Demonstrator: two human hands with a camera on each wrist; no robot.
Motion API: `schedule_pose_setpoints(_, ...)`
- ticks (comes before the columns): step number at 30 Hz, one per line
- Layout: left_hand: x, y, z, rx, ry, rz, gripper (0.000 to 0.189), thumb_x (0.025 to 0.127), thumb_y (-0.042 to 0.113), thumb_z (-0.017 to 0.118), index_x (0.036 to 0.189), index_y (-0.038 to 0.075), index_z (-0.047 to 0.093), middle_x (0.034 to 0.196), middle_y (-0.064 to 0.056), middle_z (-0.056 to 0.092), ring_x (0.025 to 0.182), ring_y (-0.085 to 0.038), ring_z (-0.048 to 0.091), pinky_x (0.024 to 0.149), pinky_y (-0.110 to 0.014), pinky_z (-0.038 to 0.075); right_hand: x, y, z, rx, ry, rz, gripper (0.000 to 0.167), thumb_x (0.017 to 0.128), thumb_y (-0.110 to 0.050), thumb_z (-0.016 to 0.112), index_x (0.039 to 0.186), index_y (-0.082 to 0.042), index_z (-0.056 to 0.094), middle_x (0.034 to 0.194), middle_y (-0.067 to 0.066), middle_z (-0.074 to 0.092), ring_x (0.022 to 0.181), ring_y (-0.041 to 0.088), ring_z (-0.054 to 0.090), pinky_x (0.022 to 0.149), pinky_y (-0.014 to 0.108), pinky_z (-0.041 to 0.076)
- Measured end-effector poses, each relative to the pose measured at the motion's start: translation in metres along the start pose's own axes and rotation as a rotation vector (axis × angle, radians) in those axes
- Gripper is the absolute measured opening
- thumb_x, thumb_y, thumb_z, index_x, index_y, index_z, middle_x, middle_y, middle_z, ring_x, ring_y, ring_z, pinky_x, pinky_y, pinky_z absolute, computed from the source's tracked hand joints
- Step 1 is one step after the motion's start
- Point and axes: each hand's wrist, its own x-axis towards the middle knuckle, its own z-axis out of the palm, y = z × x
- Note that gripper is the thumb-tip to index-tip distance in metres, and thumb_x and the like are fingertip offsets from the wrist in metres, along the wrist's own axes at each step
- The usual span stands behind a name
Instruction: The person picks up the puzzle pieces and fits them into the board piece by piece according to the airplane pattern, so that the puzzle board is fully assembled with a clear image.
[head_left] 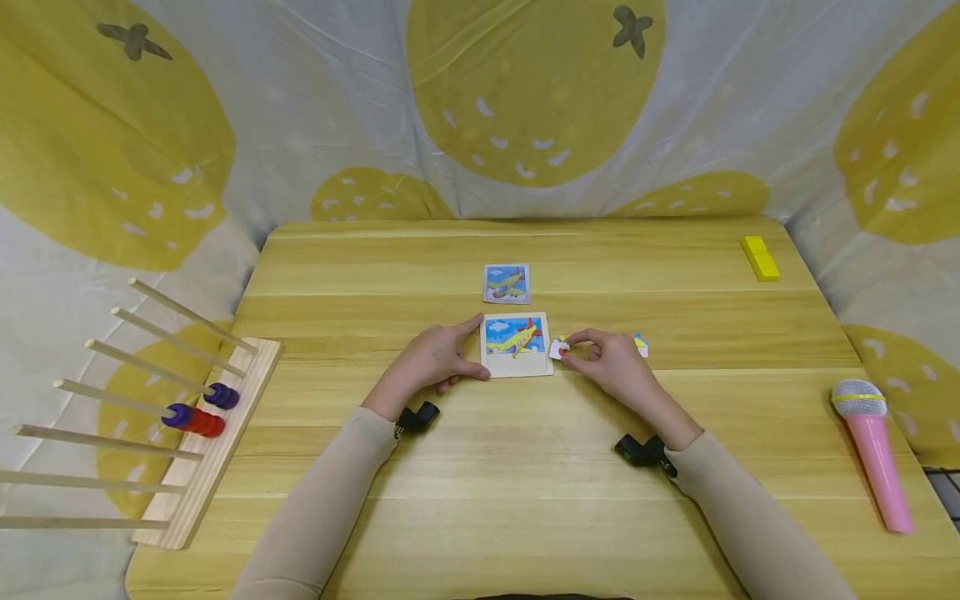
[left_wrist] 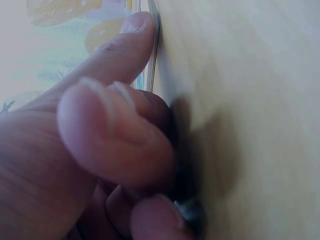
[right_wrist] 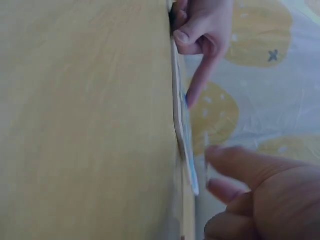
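A small wooden jigsaw board with a yellow airplane picture lies on the table, its lower strip bare. My left hand touches the board's left side, thumb at the near corner and index finger at the far corner. Just right of the board, my right hand pinches a puzzle piece, white with a bit of red and yellow, between thumb and index finger. In the right wrist view the piece appears as a thin edge close to the board. Another colourful piece lies partly hidden behind the right hand.
Beyond the board lies a matching airplane picture card. A wooden peg rack with purple and red rings stands at the left. Yellow blocks lie at the far right, and a pink toy microphone near the right edge.
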Motion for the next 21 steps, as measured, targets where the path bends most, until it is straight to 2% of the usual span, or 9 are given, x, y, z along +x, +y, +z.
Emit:
schedule_pose_setpoints(4,0.0,0.0,0.0,0.013,0.003,0.0,0.107,0.086,0.045,0.088,0.171,0.03,0.024,0.053,-0.001,0.058,0.038,-0.016,0.053,0.043,-0.027,0.045,0.007,-0.02,0.013,0.004,-0.028,-0.098,0.026,0.094,-0.027,0.083,0.11,-0.007,0.08,0.055,-0.009,0.035,0.05,0.008,0.029,0.051,0.023,0.025)
schedule_pose_setpoints(9,0.0,-0.001,0.0,0.025,0.007,0.011,0.107,0.085,0.047,0.088,0.171,0.029,0.025,0.053,-0.001,0.059,0.039,-0.017,0.056,0.045,-0.029,0.047,0.019,-0.043,0.033,-0.07,-0.11,-0.186,0.027,0.096,-0.031,0.08,0.113,-0.009,0.08,0.055,-0.01,0.037,0.05,0.005,0.03,0.051,0.021,0.026)
schedule_pose_setpoints(13,0.002,-0.001,0.001,0.024,0.008,0.022,0.108,0.085,0.048,0.088,0.17,0.03,0.026,0.053,-0.001,0.06,0.039,-0.018,0.057,0.046,-0.03,0.049,0.025,-0.052,0.044,-0.106,-0.146,-0.199,0.025,0.097,-0.028,0.079,0.113,-0.009,0.08,0.055,-0.01,0.036,0.05,0.004,0.031,0.05,0.02,0.025)
schedule_pose_setpoints(21,0.003,-0.003,0.0,0.045,0.013,0.038,0.108,0.086,0.048,0.088,0.171,0.027,0.025,0.053,-0.001,0.062,0.039,-0.018,0.059,0.052,-0.033,0.054,0.03,-0.057,0.051,-0.167,-0.156,-0.236,0.025,0.097,-0.027,0.079,0.114,-0.008,0.08,0.054,-0.009,0.041,0.05,0.004,0.036,0.049,0.02,0.027)
